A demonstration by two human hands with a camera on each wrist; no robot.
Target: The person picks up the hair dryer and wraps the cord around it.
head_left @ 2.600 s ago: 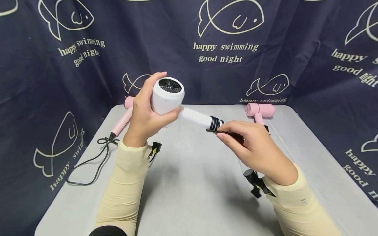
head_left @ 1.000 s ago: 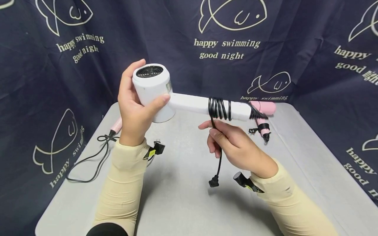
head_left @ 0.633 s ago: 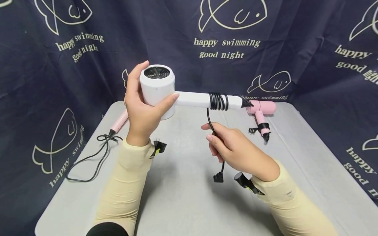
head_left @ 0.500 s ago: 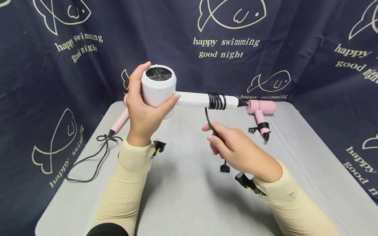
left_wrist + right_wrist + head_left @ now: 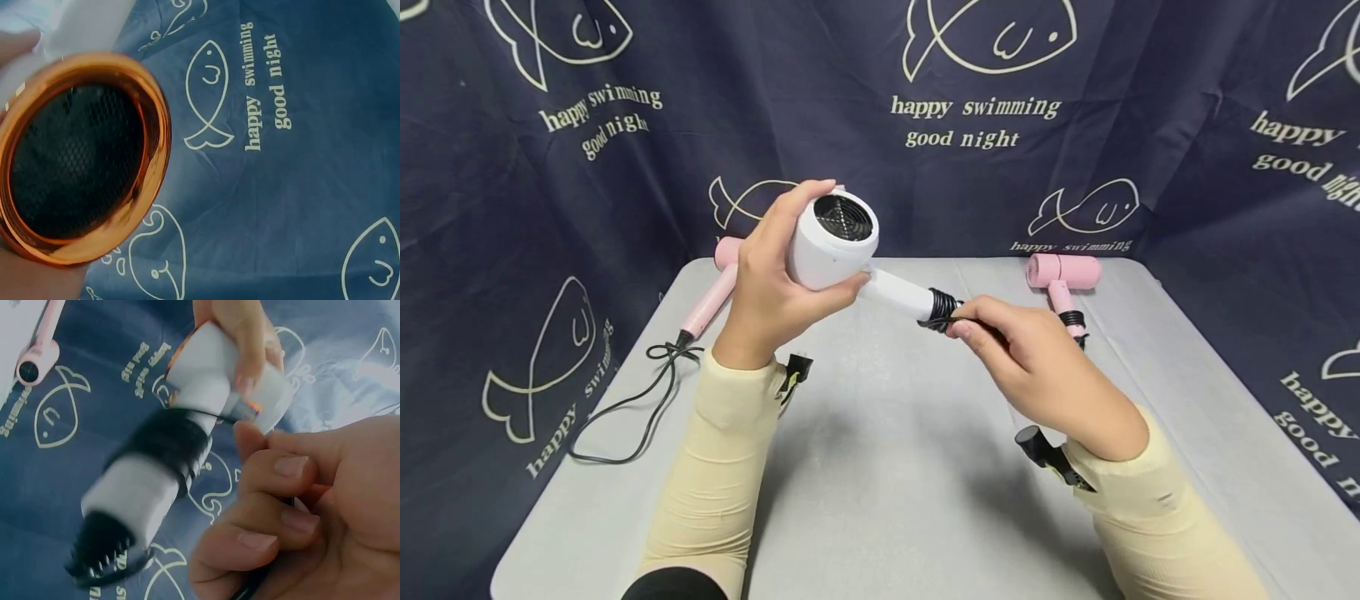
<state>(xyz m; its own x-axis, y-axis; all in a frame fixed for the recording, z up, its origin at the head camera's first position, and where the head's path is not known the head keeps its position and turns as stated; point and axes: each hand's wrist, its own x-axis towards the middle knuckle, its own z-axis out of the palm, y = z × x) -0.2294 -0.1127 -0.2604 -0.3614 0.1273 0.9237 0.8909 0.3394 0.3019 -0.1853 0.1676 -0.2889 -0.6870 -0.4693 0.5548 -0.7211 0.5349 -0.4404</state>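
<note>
A white hair dryer (image 5: 829, 253) is held up over the table, its black intake grille facing up toward the head camera. My left hand (image 5: 775, 271) grips its round head, thumb across the near side. In the left wrist view the dryer's copper-coloured outlet ring (image 5: 159, 181) surrounds a dark mesh. The handle points right, with a black power cord (image 5: 942, 308) wound around it in several turns. My right hand (image 5: 1037, 358) pinches the cord's free length beside the handle. In the right wrist view the curled fingers (image 5: 275, 469) hold the cord, and its plug is hidden.
A pink hair dryer (image 5: 703, 307) lies at the left of the grey table (image 5: 865, 500), its black cord (image 5: 651, 433) looped toward the front. Another pink dryer (image 5: 1063, 273) lies at the back right, cord wound on its handle. A dark blue fish-print curtain (image 5: 842, 100) surrounds the table.
Since half a second ago, the white dryer's handle has swung from level to tilted down toward me. My right hand has risen to the handle with the cord, and the dangling plug has gone from sight.
</note>
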